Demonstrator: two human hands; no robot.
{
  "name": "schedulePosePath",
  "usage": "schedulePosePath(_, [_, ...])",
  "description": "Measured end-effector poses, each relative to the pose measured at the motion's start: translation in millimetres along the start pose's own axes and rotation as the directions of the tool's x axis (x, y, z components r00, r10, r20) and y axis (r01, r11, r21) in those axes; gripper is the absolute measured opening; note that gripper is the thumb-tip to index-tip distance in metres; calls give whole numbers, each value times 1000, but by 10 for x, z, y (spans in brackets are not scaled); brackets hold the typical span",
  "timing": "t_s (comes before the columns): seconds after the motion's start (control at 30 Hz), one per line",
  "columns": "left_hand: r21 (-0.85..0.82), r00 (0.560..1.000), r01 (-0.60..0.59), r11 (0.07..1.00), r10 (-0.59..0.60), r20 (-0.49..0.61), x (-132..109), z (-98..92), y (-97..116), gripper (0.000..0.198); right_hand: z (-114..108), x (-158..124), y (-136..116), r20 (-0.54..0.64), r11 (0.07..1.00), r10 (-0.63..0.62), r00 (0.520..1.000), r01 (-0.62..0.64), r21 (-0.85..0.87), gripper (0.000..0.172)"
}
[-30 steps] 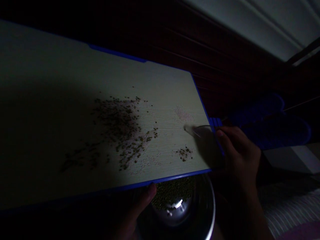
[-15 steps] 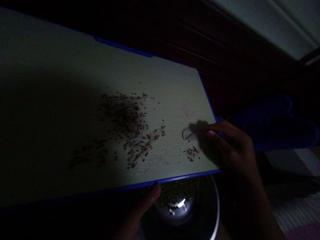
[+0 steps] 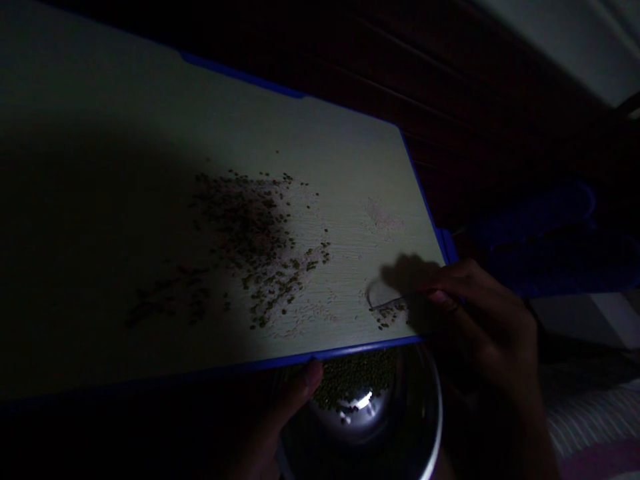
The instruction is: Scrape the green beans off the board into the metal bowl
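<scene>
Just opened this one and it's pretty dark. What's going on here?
A person's right hand grips a thin utensil, possibly a spoon, its tip by a small cluster of green beans on a blue-edged board. A larger heap of mixed beans and pale grains lies farther left. The left hand has its thumb at the board's near edge, beside a shiny bowl holding more green beans.

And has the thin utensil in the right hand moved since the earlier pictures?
Yes: judged against the blue-edged board, the thin utensil has moved toward the board's near edge.
</scene>
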State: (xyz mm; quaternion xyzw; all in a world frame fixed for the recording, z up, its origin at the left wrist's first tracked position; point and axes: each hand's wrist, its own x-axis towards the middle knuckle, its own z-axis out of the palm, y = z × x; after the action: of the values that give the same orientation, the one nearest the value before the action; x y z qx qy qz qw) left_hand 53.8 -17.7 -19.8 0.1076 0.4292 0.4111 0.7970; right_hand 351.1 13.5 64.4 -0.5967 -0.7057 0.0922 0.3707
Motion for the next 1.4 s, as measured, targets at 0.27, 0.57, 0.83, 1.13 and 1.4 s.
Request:
schedulePosePath(0.27, [-23,957,-54,998,45,-286,-23,-134,-229,82,-85,-350,-163,-128,987,-98,987,80,-141,52])
schedulePosePath(0.57, [130,971,33,991,-1,-240,-32,-122,-40,108,-2,-367,-283,-109,989,-74,991,59,-136,49])
schedulePosePath(0.83, [-42,971,235,971,-236,-45,-43,-278,-126,76,3,-330,-260,-65,998,-55,996,52,-43,48])
schedulePosePath(1.13, [-73,985,108,992,-116,-125,-76,-119,-168,82,33,-377,-242,-25,1000,-27,999,27,11,49])
schedulePosePath(1.4, [-149,976,203,968,-213,-50,-46,-31,-113,83,22,-434,-146,6,980,-189,982,189,-57,89])
